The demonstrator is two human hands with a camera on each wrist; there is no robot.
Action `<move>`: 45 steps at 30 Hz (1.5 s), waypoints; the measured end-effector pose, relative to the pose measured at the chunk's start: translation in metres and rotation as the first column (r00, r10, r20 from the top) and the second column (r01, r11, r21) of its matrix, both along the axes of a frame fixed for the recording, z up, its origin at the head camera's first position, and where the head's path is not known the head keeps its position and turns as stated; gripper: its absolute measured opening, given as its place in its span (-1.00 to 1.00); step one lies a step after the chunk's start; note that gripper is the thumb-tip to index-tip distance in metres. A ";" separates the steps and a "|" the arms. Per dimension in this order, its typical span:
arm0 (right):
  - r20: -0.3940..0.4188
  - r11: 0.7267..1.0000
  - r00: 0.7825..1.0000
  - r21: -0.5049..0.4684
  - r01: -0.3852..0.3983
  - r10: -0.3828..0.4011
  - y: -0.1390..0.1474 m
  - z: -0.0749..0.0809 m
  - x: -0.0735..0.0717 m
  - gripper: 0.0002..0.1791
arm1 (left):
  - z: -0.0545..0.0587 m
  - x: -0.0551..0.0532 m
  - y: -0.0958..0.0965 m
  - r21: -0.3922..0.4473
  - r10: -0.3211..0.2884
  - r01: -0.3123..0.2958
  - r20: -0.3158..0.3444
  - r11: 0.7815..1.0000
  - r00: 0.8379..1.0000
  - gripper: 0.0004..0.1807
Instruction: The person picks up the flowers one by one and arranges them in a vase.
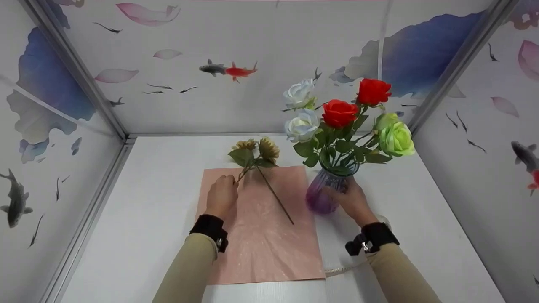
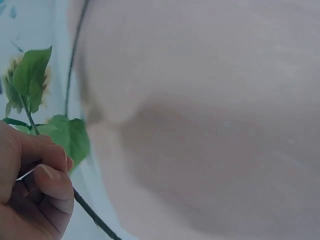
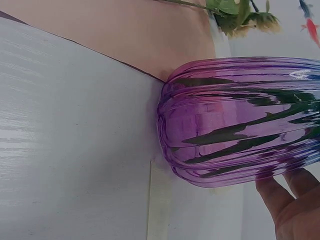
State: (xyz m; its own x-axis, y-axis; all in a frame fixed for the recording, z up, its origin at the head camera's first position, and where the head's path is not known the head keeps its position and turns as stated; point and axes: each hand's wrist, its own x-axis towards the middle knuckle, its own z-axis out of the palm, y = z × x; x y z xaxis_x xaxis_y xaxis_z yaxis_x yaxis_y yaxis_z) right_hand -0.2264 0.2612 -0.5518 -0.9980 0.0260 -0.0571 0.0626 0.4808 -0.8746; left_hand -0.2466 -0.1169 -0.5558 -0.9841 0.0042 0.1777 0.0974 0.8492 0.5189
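Note:
My left hand (image 1: pixel 222 195) pinches the stem (image 2: pixel 92 215) of a yellow sunflower-like flower (image 1: pixel 245 144) between thumb and fingers. A second yellow flower (image 1: pixel 269 150) is beside it, its thin dark stem (image 1: pixel 276 195) slanting across a pink paper sheet (image 1: pixel 261 252). To the right of the sheet, my right hand (image 1: pixel 353 202) holds a ribbed purple glass vase (image 1: pixel 322 195), with the thumb across its front and other fingers (image 3: pixel 275 197) against its side. The upright vase bears red roses (image 1: pixel 340 113), pale blue-white roses (image 1: pixel 302 125) and green roses (image 1: pixel 396 139); their stems show through the glass.
The white table (image 1: pixel 126 235) is enclosed by printed panels (image 1: pixel 269 63) at the back and both sides, with metal frame edges (image 1: pixel 80 71). A pale strip (image 1: pixel 339 270) curves out from the sheet's lower right corner, partly hidden by my right forearm.

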 end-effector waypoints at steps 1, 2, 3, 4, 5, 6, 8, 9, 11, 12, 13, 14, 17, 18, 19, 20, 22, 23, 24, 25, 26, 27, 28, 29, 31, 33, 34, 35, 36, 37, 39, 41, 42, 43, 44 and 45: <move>-0.002 1.000 1.000 -0.004 0.000 0.000 0.000 0.000 0.000 0.08 | 0.005 -0.001 0.001 0.024 0.003 -0.004 0.008 1.000 1.000 -0.87; -0.004 1.000 1.000 -0.005 0.001 -0.001 0.000 0.000 0.000 0.08 | 0.010 -0.003 0.003 0.050 0.005 -0.006 0.012 0.999 1.000 -0.86; -0.006 1.000 1.000 -0.007 0.002 -0.002 0.000 0.000 0.000 0.07 | 0.014 -0.004 0.004 0.076 0.007 -0.008 0.010 0.997 1.000 -0.85; -0.007 1.000 1.000 -0.009 0.003 -0.003 0.000 0.000 0.000 0.07 | 0.019 -0.005 0.006 0.102 0.009 -0.009 0.003 0.995 1.000 -0.85; -0.008 1.000 1.000 -0.010 0.003 -0.003 0.000 0.000 0.000 0.06 | 0.023 -0.005 0.008 0.128 0.011 -0.011 -0.005 0.992 1.000 -0.84; -0.010 1.000 1.000 -0.009 0.003 -0.003 0.000 0.000 0.000 0.06 | 0.028 -0.005 0.010 0.156 0.009 -0.006 -0.018 0.988 1.000 -0.84; -0.006 1.000 1.000 -0.009 0.001 -0.001 0.000 0.000 0.000 0.06 | 0.035 -0.005 0.013 0.222 0.004 0.004 -0.036 0.975 0.999 -0.84; -0.001 1.000 1.000 -0.011 0.000 0.000 0.000 0.000 0.000 0.06 | 0.039 -0.005 0.014 0.255 0.002 0.008 -0.041 0.967 0.999 -0.85; 0.010 1.000 1.000 -0.015 -0.003 0.003 0.000 -0.001 0.000 0.07 | 0.045 -0.004 0.017 0.334 -0.003 0.018 -0.044 0.942 0.999 -0.85; 0.016 1.000 1.000 -0.016 -0.003 0.003 0.000 -0.001 0.000 0.08 | 0.048 -0.003 0.019 0.373 -0.007 0.023 -0.045 0.928 0.999 -0.85; 0.022 1.000 1.000 -0.018 -0.003 0.003 0.000 -0.001 0.000 0.08 | 0.051 -0.003 0.020 0.411 -0.008 0.025 -0.044 0.911 0.999 -0.84; 0.027 1.000 1.000 -0.019 -0.003 0.003 0.000 -0.001 0.000 0.08 | 0.053 -0.002 0.022 0.449 -0.009 0.028 -0.045 0.893 0.999 -0.84; 0.029 1.000 1.000 -0.021 0.001 0.000 0.000 -0.002 0.000 0.07 | 0.060 0.001 0.025 0.555 -0.012 0.041 -0.057 0.831 0.998 -0.81; 0.028 1.000 1.000 -0.022 0.002 -0.001 0.000 -0.002 0.000 0.07 | 0.063 0.001 0.026 0.589 -0.010 0.045 -0.062 0.807 0.998 -0.81; 0.026 1.000 1.000 -0.023 0.002 -0.001 0.000 -0.002 0.000 0.06 | 0.065 0.002 0.026 0.626 -0.011 0.050 -0.066 0.779 0.998 -0.80; 0.025 1.000 1.000 -0.025 0.002 -0.002 0.000 -0.002 0.000 0.06 | 0.067 0.003 0.027 0.659 -0.011 0.057 -0.073 0.750 0.997 -0.81; 0.019 1.000 1.000 -0.028 0.002 -0.001 0.000 -0.002 0.000 0.06 | 0.071 0.004 0.028 0.718 -0.012 0.076 -0.094 0.692 0.996 -0.83; 0.018 1.000 1.000 -0.028 0.001 -0.001 0.000 -0.002 0.000 0.06 | 0.074 0.006 0.028 0.745 -0.012 0.083 -0.100 0.662 0.995 -0.83; 0.016 1.000 1.000 -0.026 0.001 0.000 0.000 -0.002 0.000 0.06 | 0.077 0.007 0.028 0.768 -0.012 0.090 -0.107 0.634 0.994 -0.84; 0.014 1.000 1.000 -0.022 0.000 0.000 0.000 -0.002 0.000 0.06 | 0.080 0.008 0.028 0.789 -0.012 0.096 -0.112 0.607 0.994 -0.85; 0.014 1.000 1.000 -0.020 0.000 0.000 0.000 -0.002 0.000 0.06 | 0.082 0.009 0.029 0.807 -0.010 0.101 -0.117 0.582 0.993 -0.86; 0.013 1.000 1.000 -0.018 -0.001 0.001 0.000 -0.001 0.000 0.05 | 0.085 0.010 0.029 0.821 -0.009 0.106 -0.122 0.560 0.992 -0.86; 0.013 1.000 1.000 -0.016 -0.001 0.001 0.000 -0.001 0.000 0.05 | 0.087 0.011 0.030 0.835 -0.010 0.112 -0.127 0.539 0.992 -0.85; 0.012 1.000 1.000 -0.016 -0.001 0.002 0.000 -0.001 0.000 0.05 | 0.090 0.013 0.031 0.846 -0.010 0.117 -0.130 0.520 0.991 -0.85; 0.012 1.000 1.000 -0.015 -0.001 0.001 0.000 -0.001 0.000 0.05 | 0.093 0.015 0.033 0.865 -0.014 0.140 -0.152 0.482 0.988 -0.84; 0.012 1.000 1.000 -0.018 0.000 0.000 0.000 -0.001 0.000 0.06 | 0.096 0.017 0.034 0.878 -0.019 0.168 -0.179 0.448 0.984 -0.83; 0.013 1.000 1.000 -0.019 0.000 0.000 0.000 -0.001 0.000 0.07 | 0.098 0.018 0.035 0.884 -0.022 0.182 -0.192 0.430 0.981 -0.82; 0.013 1.000 1.000 -0.020 0.001 0.000 0.000 -0.001 0.000 0.07 | 0.099 0.019 0.036 0.889 -0.023 0.195 -0.204 0.415 0.979 -0.82; 0.013 1.000 1.000 -0.021 0.001 -0.001 0.000 -0.001 0.000 0.07 | 0.101 0.020 0.037 0.892 -0.024 0.208 -0.216 0.402 0.976 -0.81; 0.015 1.000 1.000 -0.023 0.001 -0.001 0.000 -0.001 0.000 0.07 | 0.102 0.021 0.038 0.894 -0.027 0.220 -0.228 0.391 0.973 -0.81; 0.019 1.000 1.000 -0.023 -0.002 0.002 0.001 -0.001 0.000 0.07 | 0.105 0.023 0.040 0.897 -0.028 0.242 -0.249 0.370 0.968 -0.80; 0.023 1.000 1.000 -0.023 -0.003 0.003 0.001 -0.001 0.000 0.08 | 0.108 0.026 0.042 0.899 -0.028 0.264 -0.272 0.350 0.962 -0.79; 0.025 1.000 1.000 -0.022 -0.004 0.004 0.001 -0.001 0.000 0.09 | 0.109 0.027 0.043 0.899 -0.028 0.277 -0.285 0.340 0.958 -0.78; 0.028 1.000 1.000 -0.021 -0.004 0.005 0.001 -0.001 0.000 0.09 | 0.111 0.029 0.044 0.899 -0.026 0.287 -0.296 0.331 0.955 -0.78; 0.030 1.000 1.000 -0.020 -0.005 0.005 0.001 -0.001 0.000 0.10 | 0.113 0.030 0.045 0.899 -0.024 0.300 -0.308 0.320 0.951 -0.77; 0.030 1.000 1.000 -0.021 -0.004 0.005 0.001 -0.001 0.000 0.10 | 0.115 0.031 0.046 0.898 -0.022 0.311 -0.321 0.311 0.947 -0.78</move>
